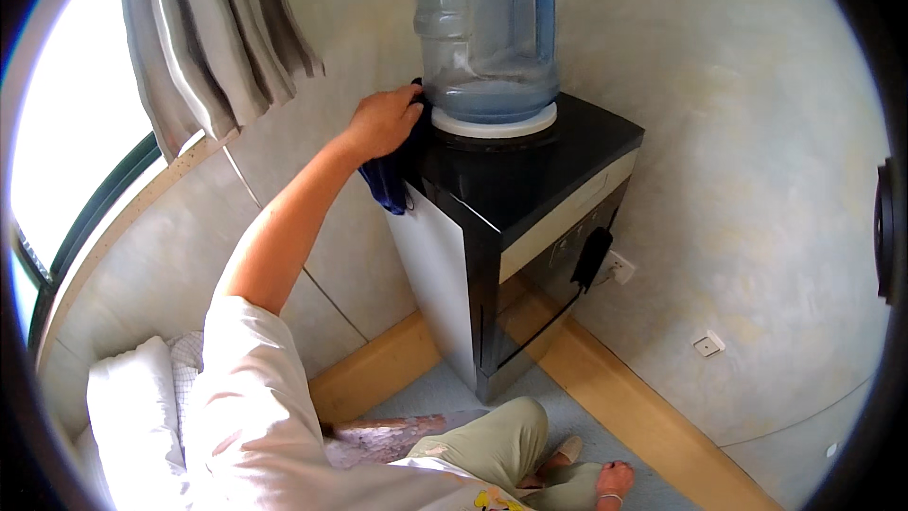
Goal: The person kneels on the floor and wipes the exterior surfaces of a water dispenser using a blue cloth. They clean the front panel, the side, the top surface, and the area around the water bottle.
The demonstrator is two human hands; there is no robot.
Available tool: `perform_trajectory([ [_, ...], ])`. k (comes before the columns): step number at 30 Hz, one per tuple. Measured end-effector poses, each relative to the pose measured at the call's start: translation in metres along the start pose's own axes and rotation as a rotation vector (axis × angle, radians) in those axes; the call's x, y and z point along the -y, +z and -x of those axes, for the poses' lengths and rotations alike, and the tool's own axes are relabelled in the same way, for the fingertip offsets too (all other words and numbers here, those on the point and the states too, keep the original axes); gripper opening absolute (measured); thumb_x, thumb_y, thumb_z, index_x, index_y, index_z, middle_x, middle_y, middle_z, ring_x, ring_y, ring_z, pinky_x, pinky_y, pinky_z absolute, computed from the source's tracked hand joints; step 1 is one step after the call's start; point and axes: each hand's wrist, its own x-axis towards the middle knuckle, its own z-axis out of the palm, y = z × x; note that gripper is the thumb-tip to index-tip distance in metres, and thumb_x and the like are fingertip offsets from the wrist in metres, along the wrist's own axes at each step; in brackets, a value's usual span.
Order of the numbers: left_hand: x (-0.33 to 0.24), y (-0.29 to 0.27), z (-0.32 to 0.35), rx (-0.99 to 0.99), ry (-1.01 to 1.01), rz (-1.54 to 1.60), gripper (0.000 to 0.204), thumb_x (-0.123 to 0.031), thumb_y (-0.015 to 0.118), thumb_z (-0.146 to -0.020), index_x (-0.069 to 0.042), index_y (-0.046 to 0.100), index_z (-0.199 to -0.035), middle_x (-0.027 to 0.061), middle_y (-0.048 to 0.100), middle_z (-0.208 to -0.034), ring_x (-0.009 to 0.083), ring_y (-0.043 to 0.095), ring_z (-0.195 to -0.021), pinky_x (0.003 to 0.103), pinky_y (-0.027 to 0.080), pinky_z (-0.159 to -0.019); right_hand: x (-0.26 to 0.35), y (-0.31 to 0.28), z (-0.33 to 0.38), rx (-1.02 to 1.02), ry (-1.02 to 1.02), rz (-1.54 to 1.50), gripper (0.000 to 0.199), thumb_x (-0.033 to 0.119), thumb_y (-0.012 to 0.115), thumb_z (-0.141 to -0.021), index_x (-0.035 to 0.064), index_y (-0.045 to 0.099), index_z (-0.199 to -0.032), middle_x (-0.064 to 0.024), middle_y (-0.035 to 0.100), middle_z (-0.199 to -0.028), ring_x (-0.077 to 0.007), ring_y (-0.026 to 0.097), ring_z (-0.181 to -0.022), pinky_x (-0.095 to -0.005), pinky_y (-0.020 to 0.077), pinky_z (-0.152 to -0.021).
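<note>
My left hand (386,123), the nearer, touches the dark blue cloth (383,185) draped down the dispenser (577,147)'s left edge beside the bottle (487,47); its grip, and my right hand (615,480)'s, I cannot tell.

The left arm (265,265) is stretched forward and up from the lower left, with the bare forearm (307,194) slanted toward the upper middle. The left grip (386,120) is held palm down, its fingers (407,99) bent and pointed to the right; their tips are partly hidden, so how firmly they are closed cannot be told. The right grip (615,479) is held low, near the bottom edge, its fingers seemingly curled, too small to be read clearly.
</note>
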Motion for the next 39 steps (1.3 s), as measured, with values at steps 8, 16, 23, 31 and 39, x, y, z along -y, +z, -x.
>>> perform_trajectory([
  [8, -0.085, -0.01, 0.038, -0.135, 0.007, 0.03, 0.031, -0.018, 0.054, -0.083, -0.002, 0.048, -0.109, 0.0216, 0.063, -0.09, 0.0383, 0.059, -0.086, 0.044, 0.046, -0.077, -0.01, 0.001, 0.009, -0.044, 0.007, -0.018, 0.02, 0.021, 0.058, -0.075, 0.0026, 0.065, -0.073, -0.0155, 0.061, -0.082, -0.0316, 0.056, -0.084, -0.0411, 0.0454, -0.077],
  [16, -0.097, -0.002, 0.05, -0.488, -0.077, 0.425, 0.03, -0.011, 0.055, -0.084, -0.005, 0.051, -0.114, 0.0205, 0.062, -0.097, 0.0334, 0.06, -0.093, 0.033, 0.045, -0.083, 0.004, -0.017, 0.013, -0.045, 0.068, -0.083, 0.019, 0.02, 0.057, -0.075, 0.0024, 0.065, -0.073, -0.0158, 0.061, -0.082, -0.032, 0.056, -0.083, -0.0419, 0.0458, -0.076],
  [23, -0.095, -0.005, 0.047, -0.376, -0.036, 0.325, 0.029, -0.018, 0.06, -0.08, -0.002, 0.057, -0.104, 0.0201, 0.062, -0.094, 0.0364, 0.058, -0.091, 0.039, 0.046, -0.079, 0.0, -0.013, 0.013, -0.041, 0.083, -0.033, 0.019, 0.02, 0.057, -0.075, 0.0029, 0.066, -0.072, -0.0153, 0.061, -0.083, -0.032, 0.056, -0.083, -0.0419, 0.0461, -0.075],
  [31, -0.104, -0.015, 0.03, -0.085, 0.249, 0.091, 0.028, -0.018, 0.06, -0.077, -0.005, 0.06, -0.101, 0.019, 0.063, -0.092, 0.0358, 0.058, -0.089, 0.042, 0.046, -0.078, 0.001, -0.011, 0.007, 0.029, 0.039, -0.054, 0.02, 0.021, 0.057, -0.075, 0.0029, 0.066, -0.073, -0.0149, 0.062, -0.087, -0.0315, 0.056, -0.087, -0.0407, 0.0455, -0.078],
  [39, -0.124, -0.01, 0.017, 0.065, 0.452, 0.071, 0.037, -0.011, 0.056, -0.077, -0.008, 0.056, -0.114, 0.0175, 0.063, -0.092, 0.0341, 0.058, -0.088, 0.041, 0.046, -0.078, 0.006, -0.015, 0.01, 0.01, 0.064, -0.01, 0.02, 0.022, 0.059, -0.074, 0.0034, 0.066, -0.074, -0.0141, 0.062, -0.088, -0.0308, 0.056, -0.089, -0.0406, 0.0462, -0.077],
])
